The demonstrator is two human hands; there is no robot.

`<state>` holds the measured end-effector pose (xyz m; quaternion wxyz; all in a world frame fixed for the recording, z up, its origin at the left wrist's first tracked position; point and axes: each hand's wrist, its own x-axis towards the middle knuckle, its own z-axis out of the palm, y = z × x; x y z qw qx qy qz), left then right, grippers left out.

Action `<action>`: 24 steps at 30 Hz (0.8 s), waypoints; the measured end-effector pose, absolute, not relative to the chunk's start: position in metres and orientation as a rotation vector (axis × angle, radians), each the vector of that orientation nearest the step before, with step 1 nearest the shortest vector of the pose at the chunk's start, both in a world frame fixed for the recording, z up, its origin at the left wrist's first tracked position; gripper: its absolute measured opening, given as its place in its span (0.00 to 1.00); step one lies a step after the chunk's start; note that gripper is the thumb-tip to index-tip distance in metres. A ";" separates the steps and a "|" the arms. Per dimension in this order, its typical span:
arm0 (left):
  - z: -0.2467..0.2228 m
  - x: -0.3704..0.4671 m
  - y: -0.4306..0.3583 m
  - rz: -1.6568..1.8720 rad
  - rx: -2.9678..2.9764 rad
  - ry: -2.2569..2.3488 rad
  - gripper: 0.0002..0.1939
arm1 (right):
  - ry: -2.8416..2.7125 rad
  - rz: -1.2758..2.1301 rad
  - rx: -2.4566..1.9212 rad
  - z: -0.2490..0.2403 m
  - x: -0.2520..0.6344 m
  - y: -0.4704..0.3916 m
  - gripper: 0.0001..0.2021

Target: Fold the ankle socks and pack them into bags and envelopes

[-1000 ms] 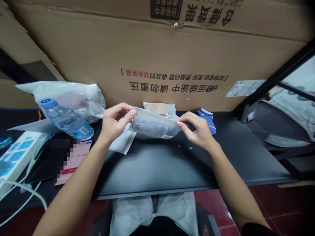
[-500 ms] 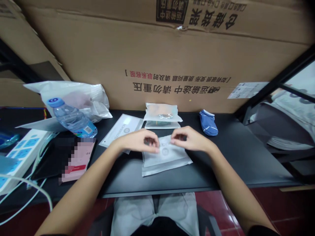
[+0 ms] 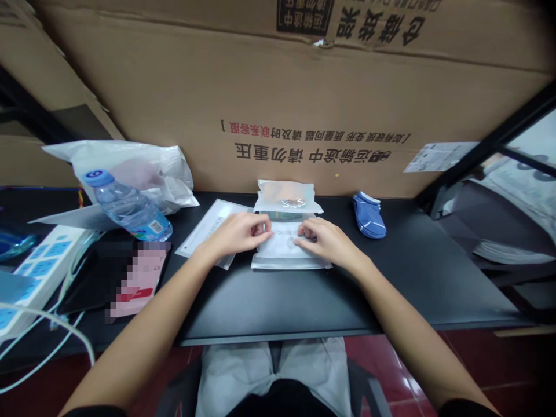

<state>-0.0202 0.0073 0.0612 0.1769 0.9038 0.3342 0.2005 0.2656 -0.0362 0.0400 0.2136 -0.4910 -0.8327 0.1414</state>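
Note:
A frosted zip bag (image 3: pixel 282 246) with grey lettering lies flat on the black table in front of me. My left hand (image 3: pixel 245 233) is at its upper left edge, with the fingers curled in and the thumb close to them on the plastic. Over the right part of the bag, my right hand (image 3: pixel 324 238) is bent, its fingertips and thumb on the plastic. Right behind it stands a small stack of similar bags (image 3: pixel 284 197); the top one shows something orange inside. Another flat printed bag (image 3: pixel 208 229) lies partly under my left wrist.
Folded blue socks (image 3: pixel 369 215) lie to the right. On the left are a water bottle (image 3: pixel 130 208), a white plastic bag (image 3: pixel 167 174), a pink packet (image 3: pixel 143 278) and a power strip (image 3: pixel 43 260) with cables. A large cardboard box (image 3: pixel 304 87) stands along the back.
Both hands and the frosted bag have moved away from me, towards the stack. The bag lies straighter now, its near edge parallel to the table edge.

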 end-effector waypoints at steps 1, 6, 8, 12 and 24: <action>0.064 -0.025 0.009 0.630 2.568 1.036 0.08 | -2.304 0.359 -1.369 0.041 0.265 -0.037 0.07; 0.065 -0.040 0.020 0.458 2.576 1.622 0.14 | -2.241 0.347 -1.321 0.045 0.261 -0.042 0.07; 0.059 -0.041 0.024 0.181 2.526 1.736 0.19 | -2.245 0.381 -1.270 0.046 0.258 -0.043 0.10; 0.048 -0.040 0.027 -0.054 2.478 1.824 0.23 | -2.307 0.422 -1.188 0.045 0.253 -0.045 0.12; 0.055 -0.033 0.019 -0.069 2.462 1.816 0.21 | -2.519 0.500 -1.098 0.045 0.255 -0.048 0.32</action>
